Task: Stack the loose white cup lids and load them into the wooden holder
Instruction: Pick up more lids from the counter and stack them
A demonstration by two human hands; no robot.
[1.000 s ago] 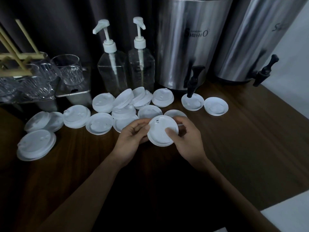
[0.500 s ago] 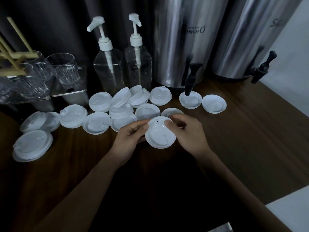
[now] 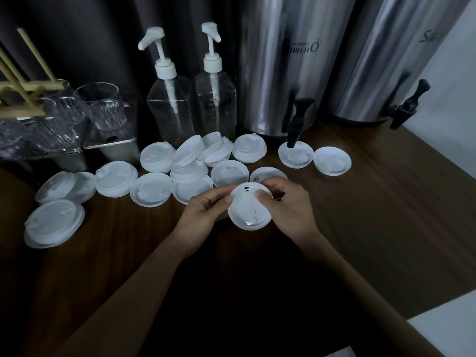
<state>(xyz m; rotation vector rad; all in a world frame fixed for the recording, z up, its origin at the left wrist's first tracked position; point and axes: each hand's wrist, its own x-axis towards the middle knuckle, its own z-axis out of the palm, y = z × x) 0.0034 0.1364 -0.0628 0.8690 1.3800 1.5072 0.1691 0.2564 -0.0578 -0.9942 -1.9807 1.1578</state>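
Nearest the camera, the left hand [image 3: 203, 215] and the right hand [image 3: 291, 212] meet over the wooden counter [image 3: 360, 228] and share one white lid [image 3: 249, 207]. Each hand pinches its side of the rim, thumb on top and fingers curled beneath. The lid sits top side up with its sip hole turned away from the person. This two-handed hold probably serves to square the lid before it joins others. Whether more lids hide beneath it cannot be told.

Just beyond the hands, the loose lids [image 3: 150, 193] lie in a rough band across the counter, some flat, some overlapping or tilted against each other. At the left end a few are already nested in a short pile [image 3: 55, 222]. Most of the stacking looks undone.

Farther back stand two clear pump bottles [image 3: 171, 109] and a group of glasses [image 3: 100, 104] on a metal stand. The wooden holder [image 3: 31, 86] rises at the far left edge, well apart from the hands, with no lids visible in it.

At the back, a steel urn [image 3: 291, 60] has its black tap [image 3: 296, 122] hanging over one lid. Its script reads roughly "HIN-H O", and the small print above is illegible. The second urn [image 3: 401, 60] shows only an "S" before the frame cuts it off.
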